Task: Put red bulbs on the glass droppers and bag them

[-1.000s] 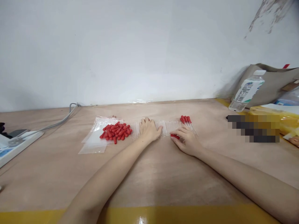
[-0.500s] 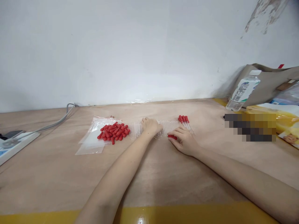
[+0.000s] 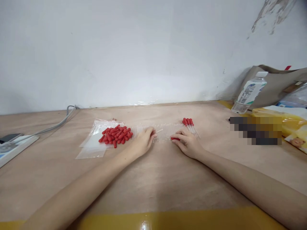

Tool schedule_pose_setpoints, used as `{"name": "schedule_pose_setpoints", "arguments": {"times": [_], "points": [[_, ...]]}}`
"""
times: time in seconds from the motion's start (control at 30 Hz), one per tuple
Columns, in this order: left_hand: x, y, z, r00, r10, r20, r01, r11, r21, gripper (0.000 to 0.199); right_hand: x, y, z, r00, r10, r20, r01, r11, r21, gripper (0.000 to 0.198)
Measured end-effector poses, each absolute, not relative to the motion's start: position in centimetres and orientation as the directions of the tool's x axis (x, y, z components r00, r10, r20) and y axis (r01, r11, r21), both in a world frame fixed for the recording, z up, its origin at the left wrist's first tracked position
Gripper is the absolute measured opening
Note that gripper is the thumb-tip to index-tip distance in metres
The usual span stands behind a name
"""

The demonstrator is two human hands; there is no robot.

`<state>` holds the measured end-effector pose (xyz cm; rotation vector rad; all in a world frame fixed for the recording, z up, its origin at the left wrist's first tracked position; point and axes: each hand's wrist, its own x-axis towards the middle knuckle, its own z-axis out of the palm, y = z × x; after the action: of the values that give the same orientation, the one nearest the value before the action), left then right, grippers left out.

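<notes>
My left hand [image 3: 143, 142] is closed on a thin clear glass dropper tube [image 3: 159, 130], whose tip points right toward my other hand. Between the thumb and fingers of my right hand [image 3: 190, 146] is a red rubber dropper bulb [image 3: 175, 139], partly hidden by the fingers. Behind and between both hands lies a row of glass tubes [image 3: 169, 130] side by side. Several droppers with red bulbs [image 3: 188, 121] on their tubes rest just beyond my right hand. To the left, a heap of loose red bulbs [image 3: 116, 134] lies partly on clear plastic bags [image 3: 90, 151].
At the right stand a water bottle [image 3: 249, 92] and a grey-brown bag [image 3: 275, 81], with a yellow package [image 3: 273, 116] in front. A white power strip [image 3: 21, 150] and a grey cable [image 3: 51, 128] are at the left. A wall [image 3: 144, 57] closes off the table's back.
My left hand has come back from the row of tubes toward me and to the left, turned, and now holds one tube. My right hand stays nearly in place with the bulb.
</notes>
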<state>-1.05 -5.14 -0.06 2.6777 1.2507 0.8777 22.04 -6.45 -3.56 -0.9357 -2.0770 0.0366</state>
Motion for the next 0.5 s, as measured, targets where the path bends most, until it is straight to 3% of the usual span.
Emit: {"name": "schedule_pose_setpoints", "arguments": {"times": [0.2, 0.5], "points": [[-3.3, -6.2, -2.6, 0.537, 0.590, 0.603, 0.590, -0.774, 0.232, 0.019, 21.8, -6.6, -3.5, -0.363, 0.684, 0.633, 0.555, 0.704, -0.442, 0.019], [-2.9, -6.0, -3.1, 0.573, 0.533, 0.623, 0.529, -0.820, 0.216, 0.020, 20.1, -7.4, -3.2, -0.427, 0.707, 0.564, 0.475, 0.705, -0.526, 0.021]]}}
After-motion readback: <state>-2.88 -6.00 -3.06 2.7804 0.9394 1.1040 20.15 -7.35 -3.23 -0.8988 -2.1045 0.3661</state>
